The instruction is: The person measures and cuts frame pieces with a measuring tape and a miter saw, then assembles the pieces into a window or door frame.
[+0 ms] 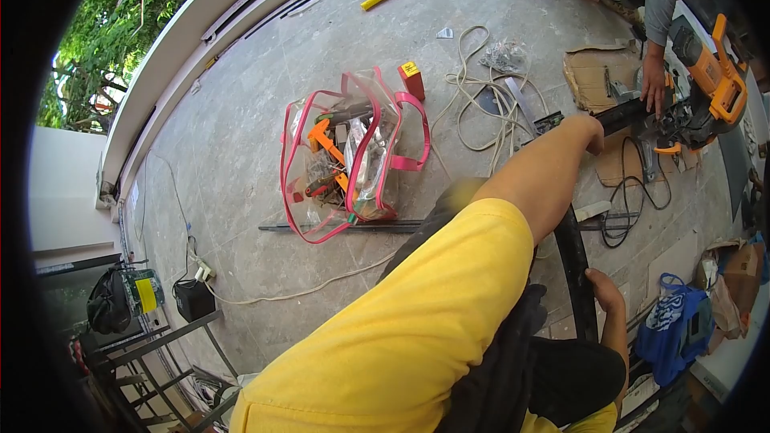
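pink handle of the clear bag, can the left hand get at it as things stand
Probably yes, with a swing back: mostly loose, low cable lies between the left hand, over near the orange power tool, and the pink handle, with nothing tall blocking.

The bar is looking black, the saw orange and black. Pink is edging the clear bag; yellow is covering the sleeve.

A long black bar, partly hidden, lies against the right hand.
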`<state>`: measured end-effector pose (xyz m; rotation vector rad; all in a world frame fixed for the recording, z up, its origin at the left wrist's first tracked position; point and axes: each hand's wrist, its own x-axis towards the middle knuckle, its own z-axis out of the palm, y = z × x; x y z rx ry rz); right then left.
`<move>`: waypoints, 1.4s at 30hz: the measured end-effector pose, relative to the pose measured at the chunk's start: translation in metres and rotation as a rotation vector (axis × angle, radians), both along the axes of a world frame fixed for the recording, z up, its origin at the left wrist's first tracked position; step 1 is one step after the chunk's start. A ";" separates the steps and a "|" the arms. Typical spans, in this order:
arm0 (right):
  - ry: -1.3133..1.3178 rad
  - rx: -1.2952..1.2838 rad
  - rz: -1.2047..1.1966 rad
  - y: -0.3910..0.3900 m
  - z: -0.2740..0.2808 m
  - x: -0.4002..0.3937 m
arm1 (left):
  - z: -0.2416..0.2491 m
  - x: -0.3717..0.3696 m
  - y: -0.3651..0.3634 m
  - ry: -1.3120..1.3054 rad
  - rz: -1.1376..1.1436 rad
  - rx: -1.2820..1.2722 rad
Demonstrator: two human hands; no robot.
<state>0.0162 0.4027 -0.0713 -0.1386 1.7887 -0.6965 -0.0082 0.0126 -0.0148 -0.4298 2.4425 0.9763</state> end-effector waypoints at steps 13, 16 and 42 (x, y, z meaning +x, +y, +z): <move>0.029 0.028 0.029 0.003 -0.004 -0.002 | -0.006 -0.003 0.002 0.026 0.015 0.005; 0.038 0.030 0.076 0.004 -0.006 -0.003 | -0.008 -0.006 0.002 0.017 0.001 -0.006; 0.031 0.058 0.218 -0.001 -0.016 0.010 | -0.010 0.008 -0.005 -0.022 -0.023 0.058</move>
